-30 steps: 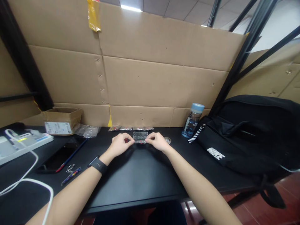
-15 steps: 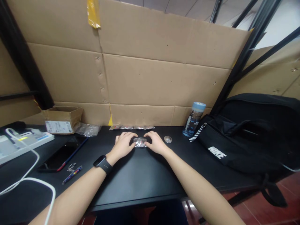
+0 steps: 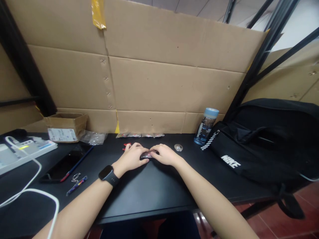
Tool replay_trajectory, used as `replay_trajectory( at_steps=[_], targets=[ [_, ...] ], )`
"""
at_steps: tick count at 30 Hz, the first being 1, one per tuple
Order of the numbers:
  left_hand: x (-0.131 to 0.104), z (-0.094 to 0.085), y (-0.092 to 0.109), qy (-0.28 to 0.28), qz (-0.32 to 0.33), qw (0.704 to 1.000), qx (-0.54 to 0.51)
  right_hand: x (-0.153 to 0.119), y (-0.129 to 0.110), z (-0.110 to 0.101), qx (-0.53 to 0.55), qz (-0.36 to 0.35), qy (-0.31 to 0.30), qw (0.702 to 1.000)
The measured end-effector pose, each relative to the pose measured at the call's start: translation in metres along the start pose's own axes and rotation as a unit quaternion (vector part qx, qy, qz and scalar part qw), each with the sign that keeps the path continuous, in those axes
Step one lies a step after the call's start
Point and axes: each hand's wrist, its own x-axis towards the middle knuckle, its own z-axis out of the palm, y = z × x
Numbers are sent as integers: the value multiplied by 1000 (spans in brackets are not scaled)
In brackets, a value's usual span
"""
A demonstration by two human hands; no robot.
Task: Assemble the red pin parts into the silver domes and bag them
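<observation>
A small shiny clear plastic packet (image 3: 147,155) with something dark and red inside lies between my hands, low over the black table. My left hand (image 3: 132,156) grips its left end, thumb in front and fingers behind. The right end is pinched by my right hand (image 3: 163,154), whose fingertips nearly meet those of the left. Part of the packet is covered by the fingers. Just beyond my left hand, small red pieces (image 3: 127,145) show on the table, partly hidden. A round clear object (image 3: 178,147) rests to the right of my right hand.
Flat packets (image 3: 140,135) line the cardboard wall (image 3: 149,83). On the left are a small carton (image 3: 66,127), a plastic bag (image 3: 93,137), a phone (image 3: 67,164), a keyring (image 3: 77,184) and a power strip (image 3: 30,152). A bottle (image 3: 206,126) and black bag (image 3: 261,146) stand right.
My hands have come closer together and now cover more of the packet, which looks tilted or bent. Red pieces have come into sight behind my left hand.
</observation>
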Motion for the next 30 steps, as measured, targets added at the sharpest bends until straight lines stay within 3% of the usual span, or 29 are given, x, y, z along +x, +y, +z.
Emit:
replay_trajectory(
  at_steps=[7,10,22,26,30],
  targets=[
    [-1,6,-2,-6,-1,1000,20,-2,-5,-2,-51,-24,-21,998],
    [-1,9,-4,-1,-4,999,33,0,0,-4,-82,-4,-25,996],
    [-1,5,1,20,3,999,28,1,73,-24,-194,221,94,951],
    [-1,4,-2,20,3,999,30,3,85,-26,-187,262,92,942],
    [-1,4,-7,19,3,999,34,5,96,-25,-176,258,70,947]
  ],
)
